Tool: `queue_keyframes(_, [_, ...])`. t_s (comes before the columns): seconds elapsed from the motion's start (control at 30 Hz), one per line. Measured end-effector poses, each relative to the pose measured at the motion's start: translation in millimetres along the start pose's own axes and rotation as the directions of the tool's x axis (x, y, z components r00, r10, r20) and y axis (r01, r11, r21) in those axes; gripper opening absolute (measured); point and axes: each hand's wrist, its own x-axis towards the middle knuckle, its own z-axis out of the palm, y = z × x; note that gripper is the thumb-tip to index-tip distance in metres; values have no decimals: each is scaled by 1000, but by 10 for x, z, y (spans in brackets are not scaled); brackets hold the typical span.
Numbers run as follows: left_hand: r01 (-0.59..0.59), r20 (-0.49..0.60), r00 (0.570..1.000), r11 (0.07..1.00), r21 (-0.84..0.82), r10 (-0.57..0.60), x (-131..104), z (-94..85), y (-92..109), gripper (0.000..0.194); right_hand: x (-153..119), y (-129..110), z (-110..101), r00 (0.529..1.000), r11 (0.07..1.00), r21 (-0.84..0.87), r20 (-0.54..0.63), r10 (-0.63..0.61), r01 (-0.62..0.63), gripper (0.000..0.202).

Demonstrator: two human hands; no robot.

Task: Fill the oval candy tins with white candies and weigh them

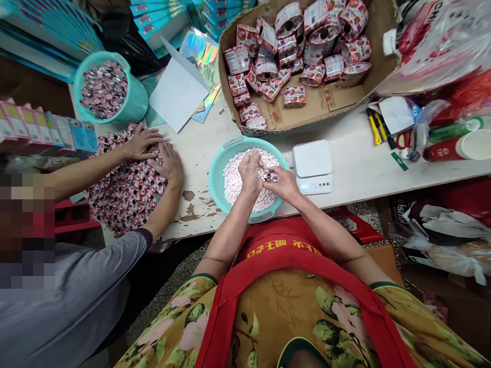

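My right hand (pixel 284 183) grips a small container (pixel 271 177) with a red-and-white printed wrapper and a dark round opening. Close beside it, my left hand (pixel 250 173) is closed with the fingers curled in. What it holds is hidden by the fingers. Both hands are above a turquoise basin (pixel 216 180), which is filled with small pale pink, pill-shaped candies (pixel 235 179). A white digital scale (pixel 312 159) with a lit display stands just right of the basin.
A cardboard box (pixel 326 105) of wrapped strawberry-print packs stands behind. At left, a co-worker's hands (pixel 169 163) rest on a heap of small printed containers (pixel 123 199). A turquoise bucket (pixel 136 97) holds metallic pink discs. Yellow cutters (pixel 374 128) and a paper cup (pixel 475 145) lie right.
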Motion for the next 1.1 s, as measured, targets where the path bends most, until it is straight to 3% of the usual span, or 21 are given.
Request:
queue_keyframes(0.1, [24,12,1000,1000,-8,-24,-22,43,25,42,14,7,5,1000,1000,5,-11,-8,8,36])
queue_keyframes(0.27, [-36,-26,999,999,-40,35,-27,108,33,44,28,7,9,1000,995,100,-17,-23,24,38])
queue_keyframes(0.53, [117,26,993,992,-41,-115,18,104,88,42,52,85,62,997,980,189,-52,-61,70,35])
queue_keyframes(0.63, [165,97,982,986,-4,-164,15,122,89,40,98,106,99,997,982,178,-54,-59,68,33])
queue_keyframes(0.73, [139,113,984,990,19,-140,92,23,110,38,87,125,38,998,962,265,-49,-49,60,35])
queue_keyframes(0.83, [-27,-12,999,977,213,31,327,-257,80,35,19,226,-199,997,912,405,-69,-46,70,42])
queue_keyframes(0.9, [-137,6,987,827,546,160,527,-464,-28,31,8,391,-422,984,904,423,-177,9,68,46])
queue_keyframes(0.97, [-230,140,969,538,811,203,694,-589,-209,23,68,639,-631,939,915,403,-326,114,29,49])
queue_keyframes(1.03, [-293,244,951,310,904,187,786,-592,-419,28,181,921,-776,880,924,381,-424,216,-43,52])
queue_keyframes(1.1, [-281,243,953,225,933,183,796,-505,-606,38,278,1152,-851,856,933,340,-441,269,-118,53])
